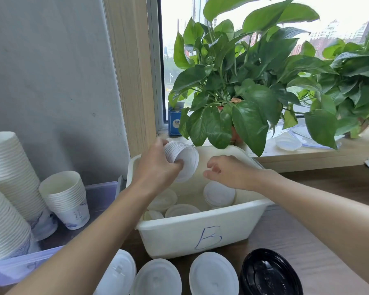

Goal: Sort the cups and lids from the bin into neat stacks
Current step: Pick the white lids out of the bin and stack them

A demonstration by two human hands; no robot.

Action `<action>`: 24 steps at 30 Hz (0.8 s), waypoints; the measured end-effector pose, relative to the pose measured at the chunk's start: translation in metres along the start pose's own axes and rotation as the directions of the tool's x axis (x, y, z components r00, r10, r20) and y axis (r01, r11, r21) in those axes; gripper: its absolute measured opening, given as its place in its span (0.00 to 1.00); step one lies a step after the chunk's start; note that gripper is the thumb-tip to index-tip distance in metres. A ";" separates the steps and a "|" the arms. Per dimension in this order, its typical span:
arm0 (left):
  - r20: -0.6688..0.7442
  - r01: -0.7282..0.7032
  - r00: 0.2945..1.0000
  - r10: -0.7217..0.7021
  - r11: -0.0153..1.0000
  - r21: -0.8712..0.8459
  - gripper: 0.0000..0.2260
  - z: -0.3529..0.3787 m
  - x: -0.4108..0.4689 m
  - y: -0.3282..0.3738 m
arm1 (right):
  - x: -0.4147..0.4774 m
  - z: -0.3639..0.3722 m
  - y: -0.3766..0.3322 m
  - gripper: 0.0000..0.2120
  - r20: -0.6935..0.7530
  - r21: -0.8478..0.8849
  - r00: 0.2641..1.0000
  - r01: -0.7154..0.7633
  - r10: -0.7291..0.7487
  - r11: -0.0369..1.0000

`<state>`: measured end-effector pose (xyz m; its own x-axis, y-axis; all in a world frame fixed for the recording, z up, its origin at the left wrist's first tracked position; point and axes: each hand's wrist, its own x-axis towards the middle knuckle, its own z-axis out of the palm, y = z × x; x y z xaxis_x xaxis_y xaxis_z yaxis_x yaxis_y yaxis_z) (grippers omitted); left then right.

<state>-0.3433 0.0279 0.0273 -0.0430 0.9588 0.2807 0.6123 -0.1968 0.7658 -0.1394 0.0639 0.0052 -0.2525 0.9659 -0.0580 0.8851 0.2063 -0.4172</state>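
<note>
One stack of white lids (180, 156), tipped on its side, sits in my left hand (156, 167); the fingers and thumb are curled round it, holding it above the far left corner of the white bin (200, 233), which has a blue "B" on its front wall. My right hand (228, 171) hovers just beside the stack over the bin, fingers loosely bent and holding nothing.

Inside the bin I see more white lids: one pile (218, 193) under the right hand, one (163, 199) partly hidden by my left forearm, another (181, 210) near the front wall.

On the wooden table (307, 241) in front of the bin stand three white lid stacks (119, 273) (158, 277) (214, 273) and one black lid stack (268, 273) in a row.

To the left, a lilac plastic tray (9, 271) holds a short stack of paper cups (66, 196) standing mouth up and two tall cup stacks (11, 173) (4, 226).

On the windowsill behind are a leafy pothos plant (243, 81), a blue box (174, 120) and a clear lid (288, 142).
</note>
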 end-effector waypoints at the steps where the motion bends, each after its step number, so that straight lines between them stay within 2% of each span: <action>1: -0.006 0.009 1.000 -0.009 1.000 0.007 0.24 0.000 0.000 0.000 | 0.001 0.001 0.000 0.22 0.035 -0.036 0.999 -0.014 0.016 0.999; 4: -0.008 0.024 1.000 -0.024 1.000 -0.004 0.23 0.000 0.001 0.000 | 0.002 0.008 0.000 0.31 0.126 -0.130 0.992 -0.009 0.025 0.992; 13: -0.005 0.027 1.000 -0.027 1.000 0.006 0.25 0.001 0.002 -0.001 | 0.007 0.012 0.003 0.42 0.244 -0.194 0.970 0.030 0.018 0.981; 24: 0.027 0.010 1.000 -0.010 1.000 0.025 0.25 0.002 0.001 -0.001 | 0.010 0.013 0.003 0.46 0.249 -0.249 0.966 -0.011 0.074 0.969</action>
<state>-0.3424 0.0298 0.0258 -0.0281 0.9659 0.2572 0.6316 -0.1823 0.7536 -0.1438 0.0720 -0.0084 -0.2753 0.9091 -0.3126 0.9571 0.2286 -0.1781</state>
